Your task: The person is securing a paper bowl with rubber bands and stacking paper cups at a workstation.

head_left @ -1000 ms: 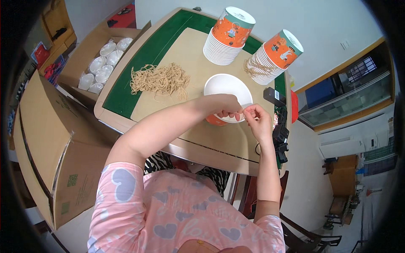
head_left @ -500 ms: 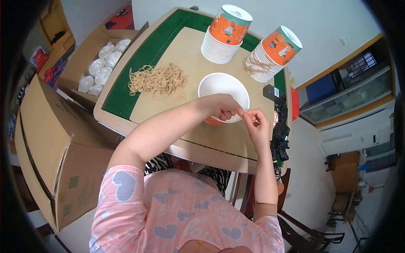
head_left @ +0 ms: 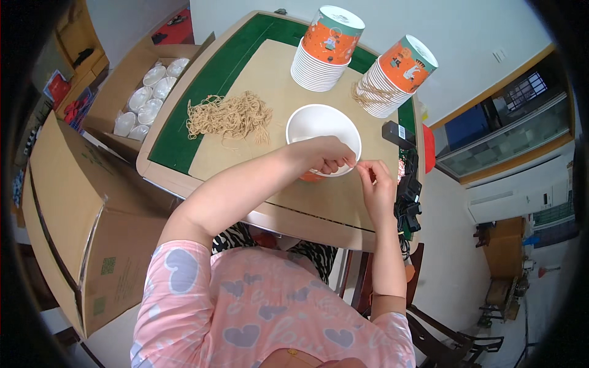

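Note:
My left hand point(head_left: 328, 154) is closed over the near rim of a white-lined paper bucket point(head_left: 319, 121), its thumb and forefinger reaching to the right. Close beside it, my right hand point(head_left: 378, 183) pinches with thumb and forefinger. The fingertips of both hands almost meet at the bucket's right rim; whatever thin thing is between them is too small to make out. A strip of the bucket's orange outside shows under my left hand. To the left lies a loose heap of tan twine point(head_left: 230, 116).
Two stacks of upturned orange paper buckets, a left stack point(head_left: 331, 43) and a right stack point(head_left: 405, 64) with twine around it, stand at the back. A black box point(head_left: 397, 135) and cables point(head_left: 408, 196) line the right edge. Cardboard boxes point(head_left: 116, 270) flank the table's left side.
Both hands stay by the bucket's rim. My right hand has shifted slightly to the right, opening a small gap between the fingertips. The bucket appears nearly unmoved.

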Tool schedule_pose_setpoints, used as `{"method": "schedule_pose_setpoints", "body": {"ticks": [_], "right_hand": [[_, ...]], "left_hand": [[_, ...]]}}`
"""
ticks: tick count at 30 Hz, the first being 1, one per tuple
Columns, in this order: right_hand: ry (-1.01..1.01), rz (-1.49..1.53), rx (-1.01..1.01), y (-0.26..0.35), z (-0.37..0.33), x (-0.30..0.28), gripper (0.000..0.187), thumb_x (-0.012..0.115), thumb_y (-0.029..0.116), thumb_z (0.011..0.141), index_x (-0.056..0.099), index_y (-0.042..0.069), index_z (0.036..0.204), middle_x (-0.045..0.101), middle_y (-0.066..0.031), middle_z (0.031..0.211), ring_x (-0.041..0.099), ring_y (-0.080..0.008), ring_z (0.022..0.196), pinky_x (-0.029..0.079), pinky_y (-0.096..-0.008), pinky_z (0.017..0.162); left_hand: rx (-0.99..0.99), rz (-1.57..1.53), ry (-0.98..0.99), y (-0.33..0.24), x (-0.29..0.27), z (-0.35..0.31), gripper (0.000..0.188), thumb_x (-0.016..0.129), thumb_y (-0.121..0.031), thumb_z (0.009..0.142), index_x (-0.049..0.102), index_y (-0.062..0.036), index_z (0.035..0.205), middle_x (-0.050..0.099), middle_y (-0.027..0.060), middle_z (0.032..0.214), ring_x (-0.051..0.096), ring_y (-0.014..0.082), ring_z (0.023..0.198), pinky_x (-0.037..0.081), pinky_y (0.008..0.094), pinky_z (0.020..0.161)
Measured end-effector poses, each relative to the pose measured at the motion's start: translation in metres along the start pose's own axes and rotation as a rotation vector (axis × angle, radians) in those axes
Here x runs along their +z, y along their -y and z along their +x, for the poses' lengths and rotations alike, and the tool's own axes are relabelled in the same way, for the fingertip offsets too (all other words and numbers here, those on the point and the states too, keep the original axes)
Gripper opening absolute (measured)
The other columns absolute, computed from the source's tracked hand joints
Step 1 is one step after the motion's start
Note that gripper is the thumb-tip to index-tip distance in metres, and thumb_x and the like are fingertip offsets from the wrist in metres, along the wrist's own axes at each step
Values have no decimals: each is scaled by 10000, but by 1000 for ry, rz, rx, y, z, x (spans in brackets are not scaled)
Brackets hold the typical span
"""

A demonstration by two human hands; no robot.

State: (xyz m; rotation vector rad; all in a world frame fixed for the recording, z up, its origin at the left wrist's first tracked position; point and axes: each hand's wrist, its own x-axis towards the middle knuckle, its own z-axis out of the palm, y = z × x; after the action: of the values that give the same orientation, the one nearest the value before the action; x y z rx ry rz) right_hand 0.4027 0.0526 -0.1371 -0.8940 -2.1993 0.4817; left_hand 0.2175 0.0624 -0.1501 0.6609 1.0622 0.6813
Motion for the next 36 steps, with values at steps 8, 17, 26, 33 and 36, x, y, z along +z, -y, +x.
{"method": "schedule_pose_setpoints", "body": {"ticks": [8,17,26,33,36], "right_hand": [[66,-21,-7,3,3,1,59,630,39,842,576,17,833,524,-102,730,522,-224,609,433,-317,573],[99,-6,1,0,3,4,52,640,41,833,592,21,838,526,-100,727,519,-217,600,431,-316,570],[113,140,167,-28,4,13,70,640,76,868,614,10,865,574,-10,736,492,-75,613,391,-213,551],[142,492,441,-36,-1,14,88,672,102,853,639,25,881,592,37,702,500,-27,598,367,-164,545],[166,536,496,-27,3,13,92,666,109,858,641,24,884,590,30,697,508,-35,592,372,-168,540]], "left_hand": [[17,-23,-36,0,4,2,130,614,-60,762,503,-53,696,322,-14,574,247,81,447,173,260,414],[28,-28,-99,1,-3,12,232,678,0,747,455,-32,689,379,37,644,288,103,474,200,285,428],[140,59,-71,-2,-6,6,168,717,-111,749,611,-16,839,424,-17,667,347,65,504,233,225,422],[197,132,-155,4,-6,-2,212,726,-134,742,637,-8,888,432,-30,651,361,60,529,250,216,431],[172,152,-135,7,-6,-2,186,724,-114,728,654,-31,880,465,-30,651,375,62,539,261,216,437]]}}
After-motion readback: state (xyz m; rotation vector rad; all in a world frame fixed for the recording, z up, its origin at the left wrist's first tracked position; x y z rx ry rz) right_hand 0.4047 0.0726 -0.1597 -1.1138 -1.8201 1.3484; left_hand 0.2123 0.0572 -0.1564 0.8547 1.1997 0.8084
